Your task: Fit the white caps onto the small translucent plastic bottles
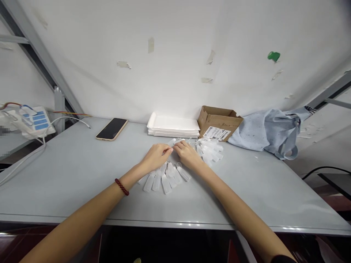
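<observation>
My left hand (157,156) and my right hand (188,155) meet near the middle of the table, fingertips pinched close together. A small piece of translucent white plastic (172,142) shows just behind the fingertips; whichever part each hand grips is mostly hidden by the fingers. Below and between my hands several frosted white plastic tags (166,183) lie fanned out, and one at their right (184,174) has a small ring. Beyond my right hand a second bunch of similar tags (211,150) is spread out.
The grey table (82,190) holds a phone (112,129) at left, a stack of white padded envelopes (174,126) against the wall, an open cardboard box (219,122), and a light blue cloth bag (255,129) at right. A white cable (44,144) runs along the left side from a power strip (40,118).
</observation>
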Motion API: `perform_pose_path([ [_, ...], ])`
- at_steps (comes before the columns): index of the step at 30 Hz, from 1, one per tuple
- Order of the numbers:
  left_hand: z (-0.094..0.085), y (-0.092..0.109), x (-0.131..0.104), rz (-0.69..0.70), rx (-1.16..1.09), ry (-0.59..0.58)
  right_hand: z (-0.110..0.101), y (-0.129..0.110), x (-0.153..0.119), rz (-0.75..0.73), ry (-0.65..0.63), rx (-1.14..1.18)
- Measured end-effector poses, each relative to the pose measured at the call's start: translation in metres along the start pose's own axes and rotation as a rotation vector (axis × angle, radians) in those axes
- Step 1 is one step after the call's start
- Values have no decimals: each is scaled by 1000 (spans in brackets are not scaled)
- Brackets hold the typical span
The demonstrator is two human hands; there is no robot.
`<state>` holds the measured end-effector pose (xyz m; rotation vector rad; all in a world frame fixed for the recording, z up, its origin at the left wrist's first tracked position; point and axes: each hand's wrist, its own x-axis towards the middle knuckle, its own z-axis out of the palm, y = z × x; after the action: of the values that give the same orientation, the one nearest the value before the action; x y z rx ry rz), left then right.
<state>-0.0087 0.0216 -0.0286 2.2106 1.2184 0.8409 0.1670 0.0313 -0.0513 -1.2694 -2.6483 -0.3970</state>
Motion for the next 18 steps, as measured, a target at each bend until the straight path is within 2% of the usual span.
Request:
perform_pose_path([
  [5, 1, 0, 0, 2, -9, 11, -2, -3, -6, -69, -4, -81],
  [7, 1, -1, 0, 1, -9, 10, -3, -1, -10, -97, 64, -58],
  [9, 1, -1, -1, -11, -14, 8, -5, 2, -13, -91, 191, 23],
  [14, -2, 0, 0, -71, -36, 4, -25, 5, -21, 153, 592, 429],
  [16, -2, 0, 0, -107, -95, 6, -33, 3, -24, 302, 669, 625],
  [18, -3, 0, 0, -154, -160, 6, -39, 2, -25, 437, 685, 854],
])
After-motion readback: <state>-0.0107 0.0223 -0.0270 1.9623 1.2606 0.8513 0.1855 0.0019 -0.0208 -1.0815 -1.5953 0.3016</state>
